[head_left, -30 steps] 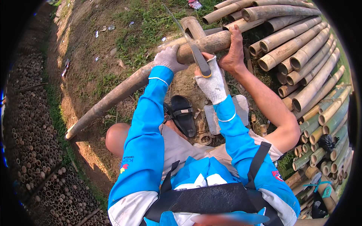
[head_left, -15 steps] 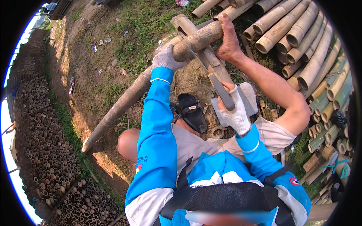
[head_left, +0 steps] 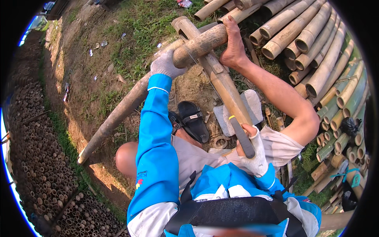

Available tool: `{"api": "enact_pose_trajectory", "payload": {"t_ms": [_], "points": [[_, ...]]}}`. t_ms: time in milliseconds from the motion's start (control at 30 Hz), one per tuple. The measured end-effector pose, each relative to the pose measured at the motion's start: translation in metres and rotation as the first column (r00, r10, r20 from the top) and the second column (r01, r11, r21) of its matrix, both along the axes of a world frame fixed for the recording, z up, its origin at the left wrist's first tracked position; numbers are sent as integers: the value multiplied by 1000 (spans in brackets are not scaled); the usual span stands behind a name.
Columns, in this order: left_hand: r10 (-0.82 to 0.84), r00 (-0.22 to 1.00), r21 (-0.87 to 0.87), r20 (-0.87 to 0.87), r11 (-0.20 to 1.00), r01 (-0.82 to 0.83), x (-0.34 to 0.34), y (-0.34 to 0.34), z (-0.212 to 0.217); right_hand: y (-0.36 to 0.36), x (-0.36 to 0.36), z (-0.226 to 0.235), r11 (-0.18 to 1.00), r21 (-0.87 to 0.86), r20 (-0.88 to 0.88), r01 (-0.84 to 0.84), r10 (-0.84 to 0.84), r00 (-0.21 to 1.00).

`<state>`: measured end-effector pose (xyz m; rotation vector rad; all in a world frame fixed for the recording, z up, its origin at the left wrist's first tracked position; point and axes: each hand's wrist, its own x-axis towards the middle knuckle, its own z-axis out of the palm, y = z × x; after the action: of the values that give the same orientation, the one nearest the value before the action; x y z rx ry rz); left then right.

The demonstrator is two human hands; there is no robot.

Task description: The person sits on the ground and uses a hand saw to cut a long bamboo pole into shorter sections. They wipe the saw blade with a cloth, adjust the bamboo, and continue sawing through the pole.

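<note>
Across a paler bamboo support [head_left: 225,85] lies a brown bamboo pole [head_left: 202,44], a bare foot [head_left: 234,49] against its upper end and the gloved left hand [head_left: 167,65] wrapped firmly around it. Near the lap, the gloved right hand [head_left: 254,152] is curled closed around a dark-handled saw [head_left: 242,138] angled up toward the pole.

Brown bamboo pole [head_left: 124,106], slanting diagonally, dark-handled saw [head_left: 242,139], thin-bladed, crossing its thicker end.

Free room left of the slanting pole [head_left: 115,119], bare leg [head_left: 277,90] obstacle rightward.
</note>
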<state>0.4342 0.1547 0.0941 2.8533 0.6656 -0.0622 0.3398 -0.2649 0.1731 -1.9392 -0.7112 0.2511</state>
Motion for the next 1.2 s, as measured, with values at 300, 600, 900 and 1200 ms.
{"api": "enact_pose_trajectory", "payload": {"t_ms": [300,600,900,1200], "points": [[-42,999,-33,0,999,42,-11,-13,0,146,91,-84,989,150,-128,9,11,992],[-90,994,-132,-66,988,81,0,19,-4,29,16,-37,999,-33,-172,-19,13,985],[-61,997,-131,-42,990,55,-1,13,4,143,84,-52,957,288,-204,-17,79,976],[-99,991,-91,-95,992,91,10,11,5,-56,-52,-4,996,13,-168,88,-84,982]]}}
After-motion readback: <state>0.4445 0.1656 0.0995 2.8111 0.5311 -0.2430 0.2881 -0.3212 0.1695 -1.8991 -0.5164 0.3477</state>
